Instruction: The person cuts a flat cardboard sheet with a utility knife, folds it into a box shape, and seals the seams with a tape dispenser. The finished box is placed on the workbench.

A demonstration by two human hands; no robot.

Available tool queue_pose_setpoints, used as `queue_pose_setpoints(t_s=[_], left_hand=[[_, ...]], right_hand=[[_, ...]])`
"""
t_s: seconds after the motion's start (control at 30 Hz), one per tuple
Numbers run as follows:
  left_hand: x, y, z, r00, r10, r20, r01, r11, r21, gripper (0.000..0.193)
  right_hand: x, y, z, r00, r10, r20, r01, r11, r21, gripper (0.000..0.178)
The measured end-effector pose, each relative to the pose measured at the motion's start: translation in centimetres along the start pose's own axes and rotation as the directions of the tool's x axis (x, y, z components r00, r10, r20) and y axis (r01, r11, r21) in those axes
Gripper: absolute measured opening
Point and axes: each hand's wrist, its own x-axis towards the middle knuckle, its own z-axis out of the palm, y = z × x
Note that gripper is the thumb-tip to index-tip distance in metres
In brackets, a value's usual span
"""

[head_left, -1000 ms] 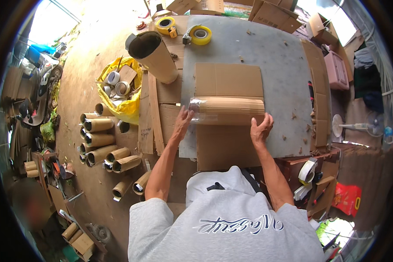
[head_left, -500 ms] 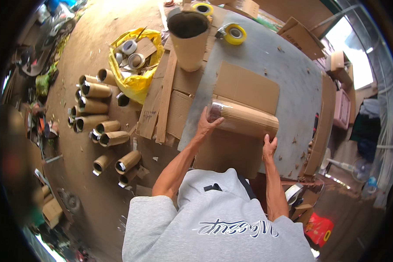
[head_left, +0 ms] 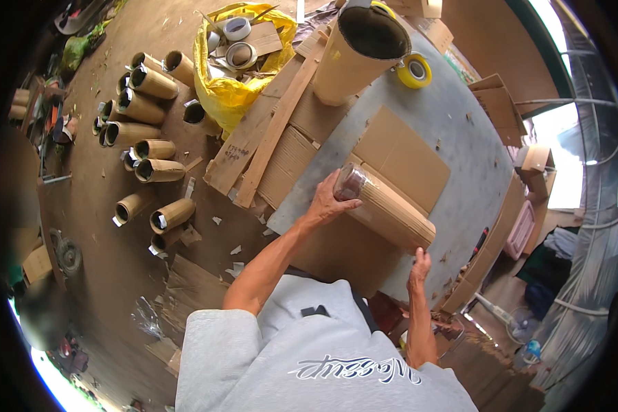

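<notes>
A cardboard tube [head_left: 391,211], with clear tape wrapped round its left end, lies slantwise over a flat cardboard sheet [head_left: 408,158] on the grey table. My left hand [head_left: 328,200] is closed round the taped end, its thumb along the near side. At the tube's right end my right hand [head_left: 419,268] grips the rim, thumb raised; some of its fingers are hidden. More brown cardboard [head_left: 343,254] lies between the tube and my body.
A large upright tube [head_left: 357,69] stands beyond my left hand, beside a yellow tape roll [head_left: 414,71]. Cardboard planks [head_left: 281,123] lie along the table's left side. A yellow sack [head_left: 230,89] of tape rolls and several finished-looking tubes [head_left: 144,110] stand on the floor at left.
My view has turned, so the table and tube now slope down to the right. Both hands stay at the tube's ends.
</notes>
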Motion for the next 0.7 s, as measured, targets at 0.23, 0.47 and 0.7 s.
queue_pose_setpoints(t_s=[0.23,0.47,0.7], left_hand=[[-0.1,1.8,-0.5,1.0,0.016,-0.001,-0.016,1.0,-0.025,0.114],[0.1,5.0,-0.6,0.998,-0.016,0.06,0.019,0.999,-0.047,0.101],[-0.5,3.8,-0.1,0.999,-0.041,0.035,0.043,0.997,-0.06,0.096]], right_hand=[[15.2,-13.1,4.4,0.82,-0.558,0.126,0.568,0.769,-0.293,0.049],[24.6,-19.9,14.2,0.667,-0.499,0.553,0.745,0.458,-0.486,0.102],[26.2,-22.4,16.6,0.724,-0.349,0.595,0.686,0.273,-0.675,0.112]])
